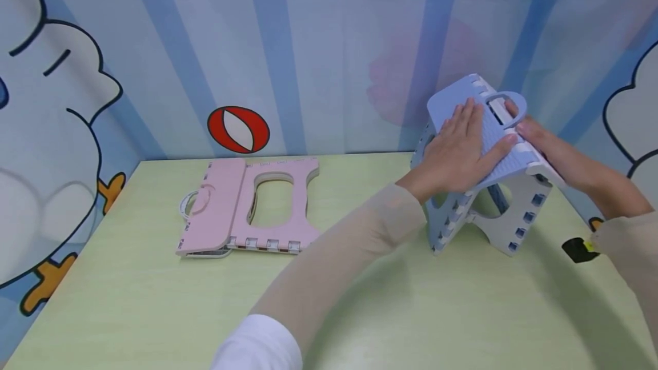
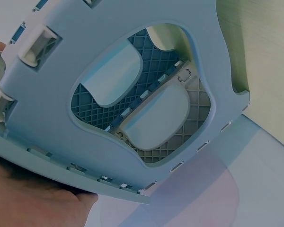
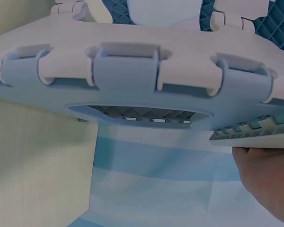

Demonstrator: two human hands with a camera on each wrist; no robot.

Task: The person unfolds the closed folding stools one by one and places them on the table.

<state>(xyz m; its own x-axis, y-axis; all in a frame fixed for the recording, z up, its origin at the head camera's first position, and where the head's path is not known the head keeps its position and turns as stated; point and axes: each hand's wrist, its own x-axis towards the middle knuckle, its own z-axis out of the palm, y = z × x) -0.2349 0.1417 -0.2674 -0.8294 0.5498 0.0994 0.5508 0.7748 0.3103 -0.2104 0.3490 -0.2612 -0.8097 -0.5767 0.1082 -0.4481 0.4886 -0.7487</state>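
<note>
A blue and white folding stool (image 1: 506,159) stands on its legs at the right of the table, its top halves sloping like a low roof. My left hand (image 1: 454,150) lies with straight fingers on the blue half of the top. On the far right half rests my right hand (image 1: 560,153), its fingertips by the blue loop handle (image 1: 516,108). The left wrist view shows a blue leg panel (image 2: 42,104) with an opening, and my left hand (image 2: 38,203) against the top. In the right wrist view, my right hand (image 3: 267,179) touches the top's outer side.
A folded pink stool (image 1: 216,204) lies flat on the left part of the light green table (image 1: 154,313). A small black object (image 1: 580,250) with a yellow mark is near the right edge. Behind the table hangs a blue striped backdrop (image 1: 319,61) with cartoon drawings.
</note>
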